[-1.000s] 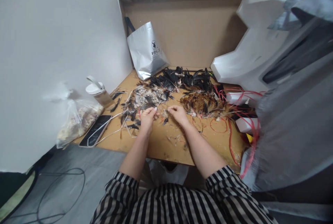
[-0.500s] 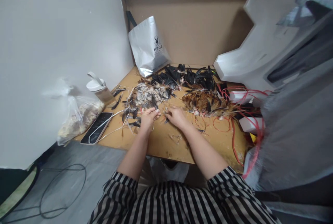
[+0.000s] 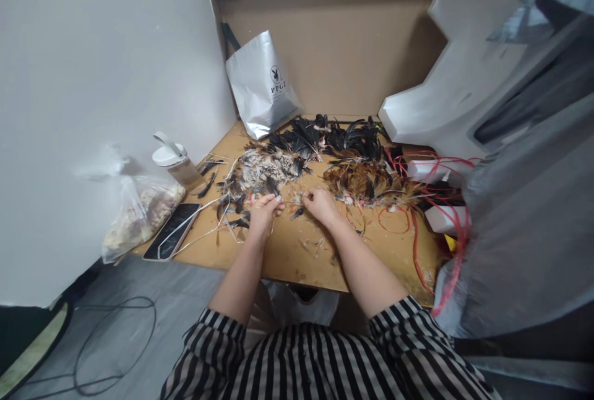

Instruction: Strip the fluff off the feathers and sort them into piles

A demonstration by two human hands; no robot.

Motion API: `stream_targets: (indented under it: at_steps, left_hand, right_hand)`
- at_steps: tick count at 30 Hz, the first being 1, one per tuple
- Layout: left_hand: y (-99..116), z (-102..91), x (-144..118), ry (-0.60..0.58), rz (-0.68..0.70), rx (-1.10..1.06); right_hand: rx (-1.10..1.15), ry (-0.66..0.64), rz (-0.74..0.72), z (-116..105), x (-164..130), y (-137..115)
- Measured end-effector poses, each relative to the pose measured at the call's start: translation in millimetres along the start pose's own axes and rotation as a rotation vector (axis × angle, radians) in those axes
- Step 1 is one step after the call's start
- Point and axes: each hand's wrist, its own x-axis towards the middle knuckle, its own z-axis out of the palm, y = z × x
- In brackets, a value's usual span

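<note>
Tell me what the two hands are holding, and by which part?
Left hand and right hand seem to pinch a thin feather by its ends; too small to confirm.

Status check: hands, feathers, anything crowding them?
Left hand and right hand pinched on something thin between them. Feather piles just beyond. Red cords right, phone left.
</note>
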Motion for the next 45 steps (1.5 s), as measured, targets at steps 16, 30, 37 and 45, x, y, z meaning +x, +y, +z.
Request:
stream_targets:
  at_steps: [16, 30, 37, 45]
  left_hand:
    - [1.7, 3.8, -3.7, -0.008, -0.029, -0.049]
    - [2.0, 6.9, -8.3, -0.104, -0.150, -0.087]
    - [2.6, 4.2, -8.5, -0.197, -0.142, -0.144]
    - [1.3, 4.2, -7.1, -0.124, -0.090, -0.075]
  right_hand:
    - [0.221, 0.047, 0.126, 7.6, 8.4, 1.4]
    - [1.472, -0.185, 0.191, 26.0, -2.1, -25.5]
    - [1.364, -0.115, 0.162, 23.7, -5.5, -29.9]
    - [1.240, -0.066, 0.086, 25.6, -5.0, -28.0]
